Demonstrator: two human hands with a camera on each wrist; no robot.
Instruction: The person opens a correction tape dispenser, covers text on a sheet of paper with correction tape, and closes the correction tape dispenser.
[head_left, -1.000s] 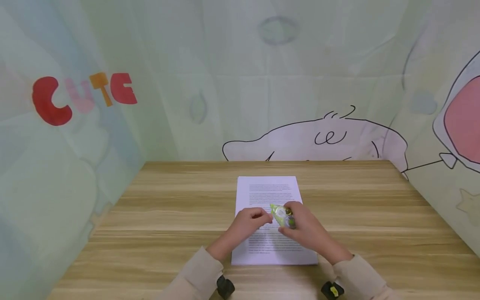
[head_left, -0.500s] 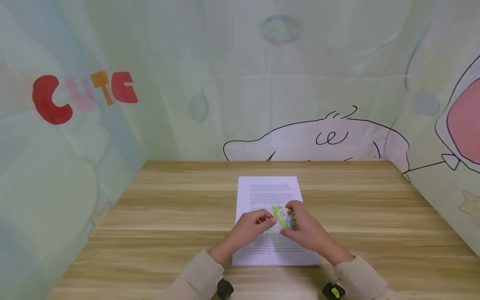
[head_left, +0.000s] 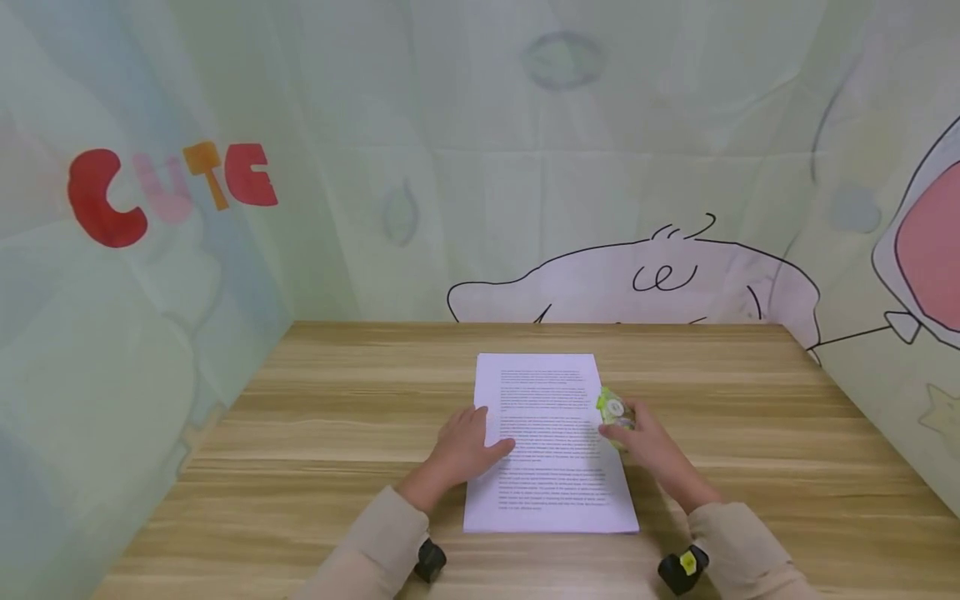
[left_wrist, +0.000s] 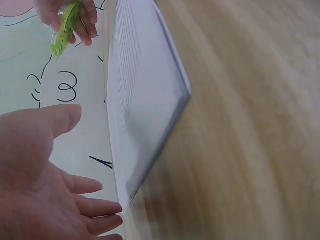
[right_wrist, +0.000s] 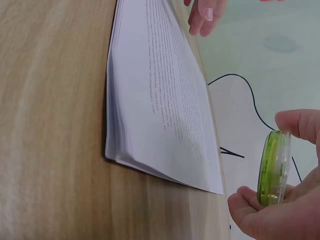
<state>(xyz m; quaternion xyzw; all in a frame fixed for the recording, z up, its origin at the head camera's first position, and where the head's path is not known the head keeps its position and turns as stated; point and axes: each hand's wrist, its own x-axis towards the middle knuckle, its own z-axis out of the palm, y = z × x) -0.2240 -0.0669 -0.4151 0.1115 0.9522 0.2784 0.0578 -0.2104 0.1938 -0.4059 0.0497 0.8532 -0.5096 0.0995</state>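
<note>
A stack of printed paper (head_left: 551, 492) lies on the wooden table, its top sheet covered with lines of text. My right hand (head_left: 651, 440) pinches a green and clear correction tape (head_left: 615, 410) between thumb and fingers, over the stack's right edge. In the right wrist view the correction tape (right_wrist: 272, 167) is seen edge-on, its clear side turned toward the palm. My left hand (head_left: 461, 448) is at the stack's left edge with its fingers spread, the thumb reaching over the top sheet. Nothing is in the left palm in the left wrist view.
The wooden table (head_left: 360, 400) extends to both sides of the paper. Behind it hangs a printed backdrop (head_left: 480, 167) with a cartoon drawing and red letters at the left. Dark wrist devices, such as the right one (head_left: 682, 570), sit at both sleeves.
Both hands were close together over the middle of the paper. The left hand has moved left and spread its fingers; the right has moved right, carrying the correction tape.
</note>
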